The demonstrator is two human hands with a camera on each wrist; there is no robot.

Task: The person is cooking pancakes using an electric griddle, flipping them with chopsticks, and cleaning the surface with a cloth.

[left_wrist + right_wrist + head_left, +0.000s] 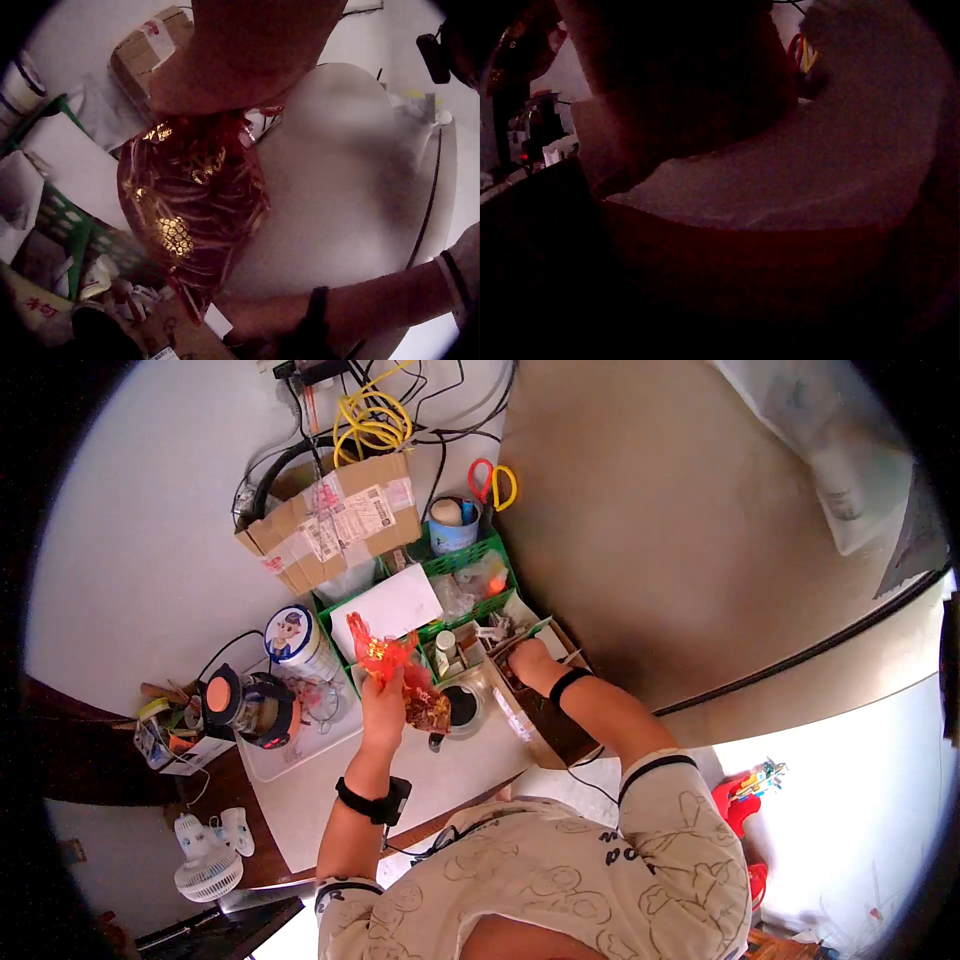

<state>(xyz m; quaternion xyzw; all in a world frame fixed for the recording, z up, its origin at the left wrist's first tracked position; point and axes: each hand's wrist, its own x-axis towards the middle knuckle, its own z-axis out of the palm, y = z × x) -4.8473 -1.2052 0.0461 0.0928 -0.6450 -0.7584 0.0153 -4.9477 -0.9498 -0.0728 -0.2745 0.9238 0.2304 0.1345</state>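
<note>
My left hand grips a red sheer drawstring pouch by its gathered neck, up over the table. The pouch carries gold print, and its filled body hangs below the hand; thin pale strands show through the mesh. My right hand reaches down into a divided cardboard box at the right. Its fingertips are hidden inside, so I cannot tell what they touch. The right wrist view is very dark, with the hand before a pale box wall.
Green baskets with packets stand behind the hands. A glass mug sits just below the pouch. To the left are a white tin, a tray and a blender-like jug. A brown panel borders the right.
</note>
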